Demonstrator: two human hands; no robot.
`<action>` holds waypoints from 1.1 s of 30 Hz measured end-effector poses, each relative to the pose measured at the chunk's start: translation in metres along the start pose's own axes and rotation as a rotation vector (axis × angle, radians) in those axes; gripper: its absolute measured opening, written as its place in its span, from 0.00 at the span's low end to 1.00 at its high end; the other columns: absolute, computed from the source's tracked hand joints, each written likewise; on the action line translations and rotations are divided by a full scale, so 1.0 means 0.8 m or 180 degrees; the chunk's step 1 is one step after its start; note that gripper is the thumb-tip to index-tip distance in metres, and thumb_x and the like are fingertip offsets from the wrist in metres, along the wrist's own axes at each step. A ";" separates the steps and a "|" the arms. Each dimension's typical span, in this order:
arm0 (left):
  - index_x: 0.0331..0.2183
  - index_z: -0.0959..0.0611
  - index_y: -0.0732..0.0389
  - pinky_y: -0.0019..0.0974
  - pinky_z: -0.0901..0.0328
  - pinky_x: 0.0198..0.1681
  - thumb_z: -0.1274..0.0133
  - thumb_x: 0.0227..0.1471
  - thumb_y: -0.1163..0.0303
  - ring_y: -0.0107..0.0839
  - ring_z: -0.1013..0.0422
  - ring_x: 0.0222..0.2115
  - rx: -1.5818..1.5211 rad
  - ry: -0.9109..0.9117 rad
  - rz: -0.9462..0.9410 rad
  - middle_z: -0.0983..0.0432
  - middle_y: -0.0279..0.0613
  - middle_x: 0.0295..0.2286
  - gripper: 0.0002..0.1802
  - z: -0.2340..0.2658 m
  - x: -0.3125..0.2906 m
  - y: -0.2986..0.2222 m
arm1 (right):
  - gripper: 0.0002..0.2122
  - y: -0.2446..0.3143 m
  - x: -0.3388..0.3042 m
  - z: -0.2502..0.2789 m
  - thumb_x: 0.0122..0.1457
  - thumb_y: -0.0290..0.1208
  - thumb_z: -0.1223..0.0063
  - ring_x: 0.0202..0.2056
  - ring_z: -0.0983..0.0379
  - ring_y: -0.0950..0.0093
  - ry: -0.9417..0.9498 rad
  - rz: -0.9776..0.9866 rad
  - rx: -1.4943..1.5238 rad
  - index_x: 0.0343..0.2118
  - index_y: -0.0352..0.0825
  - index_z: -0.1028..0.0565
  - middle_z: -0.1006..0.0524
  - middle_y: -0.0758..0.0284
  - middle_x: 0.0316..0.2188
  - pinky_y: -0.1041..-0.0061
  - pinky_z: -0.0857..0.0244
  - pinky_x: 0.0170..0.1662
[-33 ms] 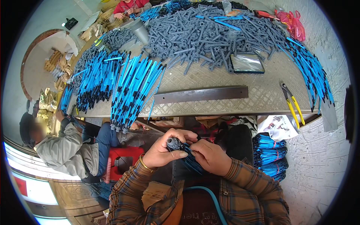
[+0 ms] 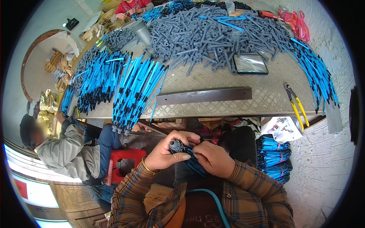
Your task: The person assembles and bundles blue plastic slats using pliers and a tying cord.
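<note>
My left hand [image 2: 164, 155] is closed around a grey plastic connector [image 2: 176, 146] with a round open end. From it a bunch of thin blue-and-black rods [image 2: 194, 166] hangs down over my lap. My right hand [image 2: 215, 157] is beside it, thumb and fingers pinched together against the black part of the bunch. Whatever sits between those fingertips is hidden. Both hands are in front of the table's near edge, over my lap.
Grey connectors [image 2: 205, 36] are heaped on the table [image 2: 273, 91]. Blue-and-black rod bundles [image 2: 135, 87] overhang its front edge, near a metal bar [image 2: 203, 95] and yellow-handled pliers [image 2: 296, 106]. Tied bundles [image 2: 274, 157] are stacked at right. A co-worker [image 2: 72, 150] sits left; another person's hands [image 2: 127, 14] show at the back.
</note>
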State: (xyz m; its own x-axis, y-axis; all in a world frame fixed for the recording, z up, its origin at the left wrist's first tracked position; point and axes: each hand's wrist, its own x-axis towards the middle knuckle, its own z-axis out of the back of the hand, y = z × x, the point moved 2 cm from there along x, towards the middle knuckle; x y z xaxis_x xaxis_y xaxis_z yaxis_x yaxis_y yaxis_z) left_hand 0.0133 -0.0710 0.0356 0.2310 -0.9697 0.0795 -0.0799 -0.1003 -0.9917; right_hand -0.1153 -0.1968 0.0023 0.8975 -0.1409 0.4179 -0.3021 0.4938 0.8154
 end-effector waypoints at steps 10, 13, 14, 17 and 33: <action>0.36 0.32 0.60 0.31 0.41 0.44 0.44 0.46 0.78 0.27 0.37 0.37 0.0677 -0.0267 -0.0197 0.35 0.38 0.34 0.16 -0.016 -0.011 -0.001 | 0.11 -0.001 -0.002 0.003 0.48 0.22 0.46 0.36 0.31 0.64 -0.0007 0.0452 -0.0088 0.37 0.35 0.29 0.28 0.62 0.37 0.71 0.34 0.36; 0.35 0.31 0.59 0.38 0.42 0.47 0.43 0.43 0.79 0.33 0.37 0.40 0.0492 -0.0472 -0.0096 0.34 0.39 0.34 0.17 -0.023 -0.013 -0.002 | 0.11 0.003 -0.005 0.002 0.48 0.22 0.46 0.35 0.30 0.64 0.0005 0.0380 -0.0040 0.37 0.34 0.29 0.28 0.61 0.37 0.70 0.33 0.36; 0.35 0.31 0.59 0.38 0.42 0.47 0.43 0.43 0.79 0.33 0.37 0.40 0.0493 -0.0472 -0.0094 0.34 0.39 0.34 0.17 -0.025 -0.014 -0.001 | 0.11 0.004 -0.006 0.001 0.48 0.22 0.46 0.35 0.30 0.64 0.0002 0.0341 -0.0022 0.36 0.34 0.29 0.28 0.61 0.37 0.70 0.33 0.35; 0.35 0.32 0.59 0.38 0.42 0.46 0.43 0.43 0.80 0.32 0.37 0.39 0.0392 -0.0558 -0.0120 0.35 0.39 0.33 0.17 -0.027 -0.016 0.001 | 0.11 0.003 -0.008 -0.004 0.47 0.22 0.46 0.34 0.29 0.64 -0.0138 0.0404 -0.0004 0.36 0.33 0.29 0.27 0.61 0.37 0.70 0.32 0.34; 0.32 0.31 0.59 0.33 0.41 0.44 0.45 0.45 0.81 0.29 0.37 0.36 0.0271 -0.0540 -0.0042 0.34 0.37 0.31 0.14 -0.026 -0.012 0.005 | 0.13 0.015 -0.004 0.003 0.46 0.19 0.47 0.32 0.29 0.64 -0.0104 0.0565 -0.0357 0.37 0.30 0.30 0.28 0.61 0.35 0.71 0.32 0.32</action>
State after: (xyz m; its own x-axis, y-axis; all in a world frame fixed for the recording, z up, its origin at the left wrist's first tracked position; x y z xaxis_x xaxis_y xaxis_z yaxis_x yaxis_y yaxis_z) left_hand -0.0096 -0.0668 0.0325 0.3923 -0.9162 0.0814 0.0048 -0.0865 -0.9962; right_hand -0.1224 -0.1928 0.0116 0.8219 -0.0702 0.5653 -0.4152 0.6057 0.6788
